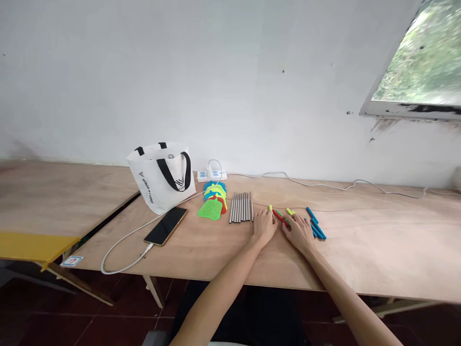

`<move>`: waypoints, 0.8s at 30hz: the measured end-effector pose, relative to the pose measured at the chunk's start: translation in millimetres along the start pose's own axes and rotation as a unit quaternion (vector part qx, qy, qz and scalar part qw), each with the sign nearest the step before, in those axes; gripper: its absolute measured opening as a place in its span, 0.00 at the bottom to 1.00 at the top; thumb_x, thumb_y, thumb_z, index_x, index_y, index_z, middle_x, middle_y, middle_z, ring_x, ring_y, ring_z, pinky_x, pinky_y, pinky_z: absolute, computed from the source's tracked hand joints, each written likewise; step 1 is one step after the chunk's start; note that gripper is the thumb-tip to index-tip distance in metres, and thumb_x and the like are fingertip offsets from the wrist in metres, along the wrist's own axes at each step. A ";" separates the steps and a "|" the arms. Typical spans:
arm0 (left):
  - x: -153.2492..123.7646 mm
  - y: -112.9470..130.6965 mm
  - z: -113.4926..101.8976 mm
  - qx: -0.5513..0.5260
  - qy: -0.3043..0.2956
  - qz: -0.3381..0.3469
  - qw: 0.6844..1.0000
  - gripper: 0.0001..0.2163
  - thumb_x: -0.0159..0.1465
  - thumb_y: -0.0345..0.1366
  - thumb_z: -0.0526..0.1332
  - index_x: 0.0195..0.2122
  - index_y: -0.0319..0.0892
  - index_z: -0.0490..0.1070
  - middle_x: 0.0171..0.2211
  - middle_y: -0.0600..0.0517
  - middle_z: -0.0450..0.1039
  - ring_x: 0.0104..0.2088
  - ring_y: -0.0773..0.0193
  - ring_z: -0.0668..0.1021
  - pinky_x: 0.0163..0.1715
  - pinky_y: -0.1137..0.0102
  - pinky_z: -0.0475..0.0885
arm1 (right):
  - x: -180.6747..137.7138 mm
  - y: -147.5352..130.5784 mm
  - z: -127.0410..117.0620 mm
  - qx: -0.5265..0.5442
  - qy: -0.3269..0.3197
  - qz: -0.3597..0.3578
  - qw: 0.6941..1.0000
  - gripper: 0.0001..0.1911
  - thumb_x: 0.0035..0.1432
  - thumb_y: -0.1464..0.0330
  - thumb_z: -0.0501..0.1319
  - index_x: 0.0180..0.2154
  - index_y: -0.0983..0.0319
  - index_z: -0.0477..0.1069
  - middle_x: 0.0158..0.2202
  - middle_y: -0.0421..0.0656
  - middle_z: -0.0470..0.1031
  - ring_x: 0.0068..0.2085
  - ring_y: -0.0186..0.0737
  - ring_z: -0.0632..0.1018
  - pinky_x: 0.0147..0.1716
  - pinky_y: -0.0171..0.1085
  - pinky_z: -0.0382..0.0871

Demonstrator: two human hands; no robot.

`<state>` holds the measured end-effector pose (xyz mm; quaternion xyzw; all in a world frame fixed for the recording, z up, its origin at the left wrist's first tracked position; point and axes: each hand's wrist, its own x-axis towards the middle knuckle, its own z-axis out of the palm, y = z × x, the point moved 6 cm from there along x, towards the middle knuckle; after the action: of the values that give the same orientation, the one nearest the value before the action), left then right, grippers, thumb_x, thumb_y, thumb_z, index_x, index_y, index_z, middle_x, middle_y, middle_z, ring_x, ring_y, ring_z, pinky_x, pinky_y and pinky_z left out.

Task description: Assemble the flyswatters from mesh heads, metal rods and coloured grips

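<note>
My left hand rests on the table, fingers curled over a short yellow tube whose end sticks out beyond them. To its right, my right hand lies low with fingers spread over several coloured tubes. A red tube lies between the two hands, beside a partly covered green tube. Other yellow tubes show past my right fingertips. Several blue tubes lie just right of that hand. Left of my left hand, thin metal rods are lined up in a row.
Mesh fly-swatter heads in several colours overlap left of the rods. Behind them is a power strip. A white tote bag stands near a charging phone. A white cable loops toward the table's front edge.
</note>
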<state>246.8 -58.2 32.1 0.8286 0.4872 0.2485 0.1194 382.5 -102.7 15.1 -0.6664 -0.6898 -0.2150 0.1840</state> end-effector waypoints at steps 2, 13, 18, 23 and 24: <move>2.6 -2.9 -0.5 -0.007 0.002 -0.009 1.000 0.07 0.67 0.31 0.59 0.45 0.40 0.73 0.43 0.43 0.78 0.50 0.51 0.78 0.51 0.60 0.69 | 1.0 -1.3 -1.0 -0.013 -0.008 0.006 1.000 0.16 0.67 0.65 0.55 0.53 0.58 0.73 0.54 0.51 0.76 0.50 0.49 0.75 0.45 0.43 0.59; 5.1 -4.8 -8.2 -0.078 0.022 0.034 0.996 0.10 0.71 0.31 0.54 0.52 0.42 0.67 0.45 0.46 0.78 0.47 0.58 0.79 0.46 0.68 0.72 | -0.3 -5.3 -16.2 0.099 0.021 -0.013 0.995 0.15 0.70 0.67 0.49 0.46 0.58 0.73 0.45 0.45 0.80 0.50 0.44 0.76 0.45 0.40 0.60; 4.3 2.8 0.2 -0.087 -0.011 0.109 0.990 0.09 0.71 0.38 0.58 0.47 0.44 0.75 0.45 0.48 0.77 0.50 0.58 0.77 0.53 0.67 0.69 | -13.9 18.7 -15.8 0.016 0.022 0.086 0.996 0.13 0.66 0.67 0.52 0.47 0.60 0.72 0.43 0.49 0.79 0.47 0.49 0.76 0.43 0.43 0.60; 0.8 4.0 3.2 -0.100 -0.013 0.132 0.986 0.12 0.73 0.42 0.56 0.50 0.46 0.76 0.45 0.48 0.75 0.48 0.57 0.76 0.54 0.64 0.70 | -13.2 9.4 -9.7 0.031 -0.012 0.053 0.998 0.17 0.66 0.68 0.51 0.52 0.60 0.71 0.47 0.50 0.79 0.47 0.49 0.77 0.44 0.44 0.62; 0.7 1.8 2.9 -0.102 -0.009 0.119 0.988 0.12 0.73 0.42 0.56 0.50 0.46 0.76 0.45 0.48 0.74 0.47 0.57 0.76 0.53 0.64 0.71 | -11.5 7.1 -9.5 0.050 -0.005 0.046 0.998 0.17 0.67 0.68 0.50 0.53 0.60 0.71 0.48 0.50 0.79 0.47 0.48 0.77 0.45 0.44 0.63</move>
<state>249.9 -58.4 30.6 0.8663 0.3563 0.3022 0.1769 389.7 -117.4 17.2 -0.6883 -0.6695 -0.1683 0.2230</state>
